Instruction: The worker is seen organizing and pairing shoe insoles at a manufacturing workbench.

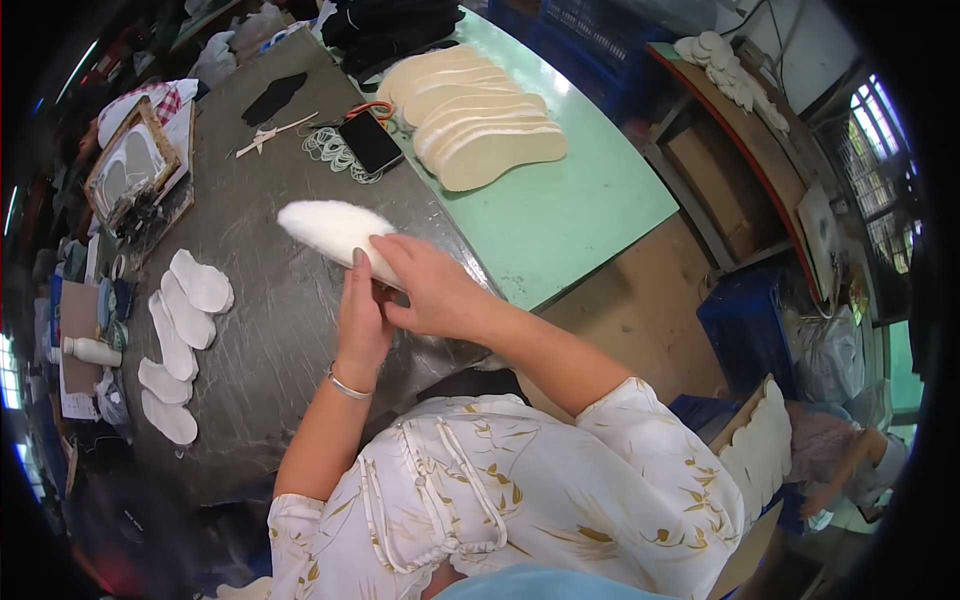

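Note:
A white, fluffy insole [335, 228] is held above the dark grey table [250, 330], its rounded free end pointing to the far left. My right hand [440, 285] grips the near end, fingers over the top and thumb tucked toward the left hand. From below and beside it, my left hand [362, 322] is closed on the same end, thumb against the edge. The fingertips under the insole are hidden. Left of my hands, several white insoles [176, 342] lie in a loose row on the table.
Overlapping cream insoles [500, 155] are fanned out on the green table [560, 235]. Beside them lie a black phone [370, 142], orange-handled scissors [376, 108] and pale cord [338, 150]. A wooden frame [135, 160] stands far left. Another person's arm [845, 470] shows at lower right.

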{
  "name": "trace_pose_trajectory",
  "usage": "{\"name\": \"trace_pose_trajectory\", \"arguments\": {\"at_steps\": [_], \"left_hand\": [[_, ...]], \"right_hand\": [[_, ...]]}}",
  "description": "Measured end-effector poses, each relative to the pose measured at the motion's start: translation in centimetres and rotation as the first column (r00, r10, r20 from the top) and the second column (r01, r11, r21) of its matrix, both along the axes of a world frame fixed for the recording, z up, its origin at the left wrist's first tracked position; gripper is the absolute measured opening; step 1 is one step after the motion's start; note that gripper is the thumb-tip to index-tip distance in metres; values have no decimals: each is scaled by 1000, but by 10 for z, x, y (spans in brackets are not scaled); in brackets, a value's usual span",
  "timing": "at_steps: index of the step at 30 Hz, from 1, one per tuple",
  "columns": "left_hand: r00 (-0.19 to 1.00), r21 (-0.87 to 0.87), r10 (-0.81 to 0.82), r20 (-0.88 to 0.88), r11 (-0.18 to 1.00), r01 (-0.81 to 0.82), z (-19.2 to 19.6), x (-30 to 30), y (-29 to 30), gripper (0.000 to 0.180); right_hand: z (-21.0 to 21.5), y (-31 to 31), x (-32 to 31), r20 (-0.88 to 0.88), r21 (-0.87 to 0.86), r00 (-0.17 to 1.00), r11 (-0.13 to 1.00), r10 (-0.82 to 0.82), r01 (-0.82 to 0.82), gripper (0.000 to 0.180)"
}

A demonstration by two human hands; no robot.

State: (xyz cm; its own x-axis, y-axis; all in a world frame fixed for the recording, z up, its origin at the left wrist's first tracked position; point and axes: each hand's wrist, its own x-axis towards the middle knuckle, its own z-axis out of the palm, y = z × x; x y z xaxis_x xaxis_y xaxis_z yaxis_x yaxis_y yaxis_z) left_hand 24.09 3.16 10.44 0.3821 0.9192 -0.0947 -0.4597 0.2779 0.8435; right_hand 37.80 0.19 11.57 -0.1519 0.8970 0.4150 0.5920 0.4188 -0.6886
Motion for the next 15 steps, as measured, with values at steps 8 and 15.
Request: {"name": "trace_pose_trajectory", "arguments": {"at_steps": [8, 15], "left_hand": [[867, 205, -151, -474, 939, 276, -29, 17, -8, 73], [829, 148, -46, -557, 977, 154, -59, -22, -18, 61]], "right_hand": [[2, 27, 125, 203, -242, 943, 919, -265, 310, 27], [-39, 86, 229, 373, -437, 926, 869, -59, 231, 32]]}}
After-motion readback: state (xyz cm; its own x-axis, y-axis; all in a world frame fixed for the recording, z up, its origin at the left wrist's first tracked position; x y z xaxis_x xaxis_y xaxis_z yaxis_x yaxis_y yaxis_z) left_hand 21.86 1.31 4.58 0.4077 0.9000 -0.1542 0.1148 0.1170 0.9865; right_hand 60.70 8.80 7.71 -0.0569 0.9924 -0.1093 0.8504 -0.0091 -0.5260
